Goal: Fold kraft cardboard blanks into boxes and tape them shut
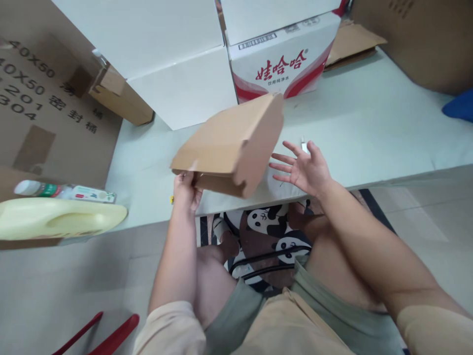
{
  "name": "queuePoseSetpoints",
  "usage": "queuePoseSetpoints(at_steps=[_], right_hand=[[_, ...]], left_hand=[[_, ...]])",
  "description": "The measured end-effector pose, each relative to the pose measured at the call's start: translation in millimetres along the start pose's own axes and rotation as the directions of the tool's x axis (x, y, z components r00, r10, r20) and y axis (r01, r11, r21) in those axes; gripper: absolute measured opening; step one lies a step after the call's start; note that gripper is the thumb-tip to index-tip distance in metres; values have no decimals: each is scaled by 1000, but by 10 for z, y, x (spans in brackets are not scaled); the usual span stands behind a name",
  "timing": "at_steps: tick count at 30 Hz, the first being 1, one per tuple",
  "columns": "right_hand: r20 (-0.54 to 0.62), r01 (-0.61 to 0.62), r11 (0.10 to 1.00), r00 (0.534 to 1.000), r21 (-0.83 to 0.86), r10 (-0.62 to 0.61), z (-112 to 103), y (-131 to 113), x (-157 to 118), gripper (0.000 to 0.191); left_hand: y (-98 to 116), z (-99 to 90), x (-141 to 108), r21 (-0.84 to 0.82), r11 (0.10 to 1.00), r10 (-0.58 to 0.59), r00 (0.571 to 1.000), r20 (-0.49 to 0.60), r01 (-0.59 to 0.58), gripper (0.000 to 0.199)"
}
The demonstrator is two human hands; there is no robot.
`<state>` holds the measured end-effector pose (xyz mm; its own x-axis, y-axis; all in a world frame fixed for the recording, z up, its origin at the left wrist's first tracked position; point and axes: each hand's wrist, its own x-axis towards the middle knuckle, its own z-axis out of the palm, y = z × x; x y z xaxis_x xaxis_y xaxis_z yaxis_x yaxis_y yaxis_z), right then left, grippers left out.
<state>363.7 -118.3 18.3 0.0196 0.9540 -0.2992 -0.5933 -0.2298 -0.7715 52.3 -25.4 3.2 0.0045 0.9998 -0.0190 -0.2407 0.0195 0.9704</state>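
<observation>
In the head view, I have the cardboard box [223, 135] tilted over the bench [377, 128], its near left edge gripped by my left hand [187, 191]. My right hand [305, 170] is just beside the box's right side, its fingers [292, 148] spread and holding nothing, with a visible gap between them and the cardboard.

Beyond the box, a white box [185, 91] and a red-and-white carton [273, 74] block the far side of the bench. To my left are a large brown carton [48, 103] and a pale yellow bottle [62, 217]; flat cardboard [353, 42] sits beyond to the right.

The tips of my left fingers are partly hidden by the box, and its far end is blurred. I can't tell whether its underside touches the bench. A small white item [304, 145] is partly covered by my right hand, and a blue thing [460, 106] is cut off at the right edge.
</observation>
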Motion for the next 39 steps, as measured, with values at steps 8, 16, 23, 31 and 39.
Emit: queuePoseSetpoints(at_steps=[8, 16, 23, 31, 39], right_hand=[[-320, -195, 977, 934, -90, 157, -47, 113, 190, 25], [-373, 227, 967, 893, -113, -253, -114, 34, 51, 25], [-355, 460, 882, 812, -101, -463, -297, -301, -339, 21], [-584, 403, 738, 451, -541, -675, -1033, -716, -600, 20], [-412, 402, 692, 586, -599, -697, -1393, -2059, 729, 26]], left_hand=[[-93, -208, -23, 642, 665, 85, 893, 442, -381, 41], [-57, -254, 72, 447, 863, 229, 971, 70, -236, 49], [18, -39, 53, 317, 936, 169, 985, -22, -153, 33], [23, 87, 48, 295, 936, 171, 981, 96, -192, 30], [-64, 215, 100, 414, 885, 137, 968, 208, -214, 30]])
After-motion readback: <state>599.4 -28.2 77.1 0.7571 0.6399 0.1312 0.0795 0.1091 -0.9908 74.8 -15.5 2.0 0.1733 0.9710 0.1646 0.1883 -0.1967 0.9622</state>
